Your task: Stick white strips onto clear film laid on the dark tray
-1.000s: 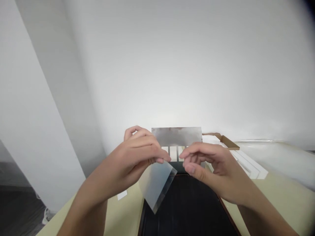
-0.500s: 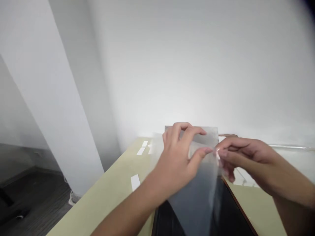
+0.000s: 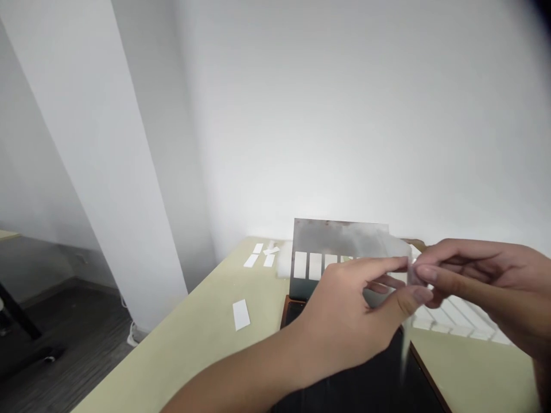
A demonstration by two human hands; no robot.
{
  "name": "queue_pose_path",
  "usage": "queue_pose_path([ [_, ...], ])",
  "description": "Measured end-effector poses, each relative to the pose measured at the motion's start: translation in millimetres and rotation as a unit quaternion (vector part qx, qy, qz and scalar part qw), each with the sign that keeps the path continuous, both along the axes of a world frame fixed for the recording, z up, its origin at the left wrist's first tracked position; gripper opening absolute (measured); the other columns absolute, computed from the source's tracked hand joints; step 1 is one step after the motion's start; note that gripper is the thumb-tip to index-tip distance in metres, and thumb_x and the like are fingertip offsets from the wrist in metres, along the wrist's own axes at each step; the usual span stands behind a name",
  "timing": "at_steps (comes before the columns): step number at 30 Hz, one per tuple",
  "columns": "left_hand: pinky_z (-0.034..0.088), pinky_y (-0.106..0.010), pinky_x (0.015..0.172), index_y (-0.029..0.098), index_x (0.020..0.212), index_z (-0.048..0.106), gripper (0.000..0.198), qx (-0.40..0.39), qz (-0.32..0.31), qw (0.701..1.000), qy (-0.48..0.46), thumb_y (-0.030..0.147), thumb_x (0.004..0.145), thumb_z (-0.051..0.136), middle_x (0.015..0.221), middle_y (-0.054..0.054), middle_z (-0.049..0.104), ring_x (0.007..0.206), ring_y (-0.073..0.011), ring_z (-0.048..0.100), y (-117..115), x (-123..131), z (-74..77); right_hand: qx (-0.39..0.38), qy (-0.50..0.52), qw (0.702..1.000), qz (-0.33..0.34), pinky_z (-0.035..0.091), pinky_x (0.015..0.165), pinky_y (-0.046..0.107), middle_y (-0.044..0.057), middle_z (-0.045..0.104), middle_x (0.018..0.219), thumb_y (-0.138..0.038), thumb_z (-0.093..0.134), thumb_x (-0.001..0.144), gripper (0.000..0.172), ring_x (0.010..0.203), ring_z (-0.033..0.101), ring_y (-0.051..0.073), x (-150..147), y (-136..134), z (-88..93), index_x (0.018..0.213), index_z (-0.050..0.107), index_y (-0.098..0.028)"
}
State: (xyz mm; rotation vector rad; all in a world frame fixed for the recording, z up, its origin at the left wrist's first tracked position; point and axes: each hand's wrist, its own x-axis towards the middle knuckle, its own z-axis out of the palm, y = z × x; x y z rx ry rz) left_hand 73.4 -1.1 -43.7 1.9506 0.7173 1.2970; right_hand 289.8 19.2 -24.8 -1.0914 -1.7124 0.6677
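Note:
My left hand [image 3: 357, 310] and my right hand [image 3: 477, 281] meet above a dark mat [image 3: 379, 378] on a pale yellow table [image 3: 193, 350]. Both pinch a thin, see-through film sheet [image 3: 402, 261] between thumb and fingers; the sheet is blurred and nearly edge-on, trailing down toward the mat. Behind the hands a grey metal plate [image 3: 340, 238] with a row of rectangular slots stands upright against the white wall.
Small white paper strips [image 3: 241, 314] lie scattered on the table left of the plate, several more [image 3: 262, 255] near the wall. White flat pieces [image 3: 456, 318] lie at the right under my right hand. A white pillar stands left; dark floor lies beyond the table's left edge.
The view has swung left and both hands have shifted right. The film, first hanging from my left fingers alone, is now pinched by both hands and lifted to the right.

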Motion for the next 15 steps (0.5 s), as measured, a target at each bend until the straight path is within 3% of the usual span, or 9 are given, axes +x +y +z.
queue_pose_path([
  [2,0.057,-0.027,0.083,0.027,0.125,0.075,0.023,0.019,-0.015,0.999,0.024,0.030,0.106,0.061,0.107,0.000,0.079,0.094,-0.0165,0.074,2,-1,1.3,-0.032,-0.012,0.997,0.071,0.062,0.067,0.029,0.010,0.078,0.082,-0.056,0.075,0.090,0.032,0.076,0.073,0.022,-2,4,-0.7,0.088,0.084,-0.026],
  [4,0.054,-0.029,0.078,0.027,0.121,0.076,0.024,0.049,0.008,0.997,0.064,0.028,0.108,0.056,0.100,0.000,0.078,0.088,-0.0167,0.071,6,-4,2.0,-0.035,-0.007,0.995,0.097,0.064,0.071,0.030,0.010,0.079,0.098,-0.052,0.075,0.092,0.027,0.087,0.074,0.024,-2,8,-3.5,0.098,0.084,-0.028],
  [9,0.052,-0.032,0.078,0.025,0.115,0.077,0.026,0.108,0.081,0.981,0.138,0.030,0.109,0.053,0.096,-0.002,0.077,0.083,-0.0185,0.067,15,-10,1.3,-0.010,-0.028,0.997,0.072,0.068,0.073,0.034,0.009,0.078,0.108,-0.056,0.077,0.090,0.035,0.094,0.076,0.027,-2,12,-10.4,0.109,0.082,-0.027],
  [12,0.048,-0.030,0.073,0.024,0.110,0.078,0.028,0.116,0.091,0.974,0.173,0.033,0.110,0.051,0.090,-0.002,0.075,0.079,-0.0177,0.064,16,-12,3.9,0.003,-0.054,0.997,0.046,0.067,0.073,0.033,0.009,0.077,0.105,-0.060,0.074,0.091,0.038,0.090,0.075,0.025,-8,10,-10.0,0.107,0.081,-0.026],
  [15,0.046,-0.028,0.068,0.025,0.104,0.079,0.031,0.076,0.072,0.977,0.188,0.035,0.110,0.051,0.086,0.000,0.075,0.076,-0.0166,0.064,15,-16,10.3,0.003,-0.075,0.996,0.041,0.063,0.073,0.032,0.007,0.076,0.101,-0.060,0.071,0.094,0.036,0.088,0.073,0.022,-13,6,-6.6,0.100,0.078,-0.025],
])
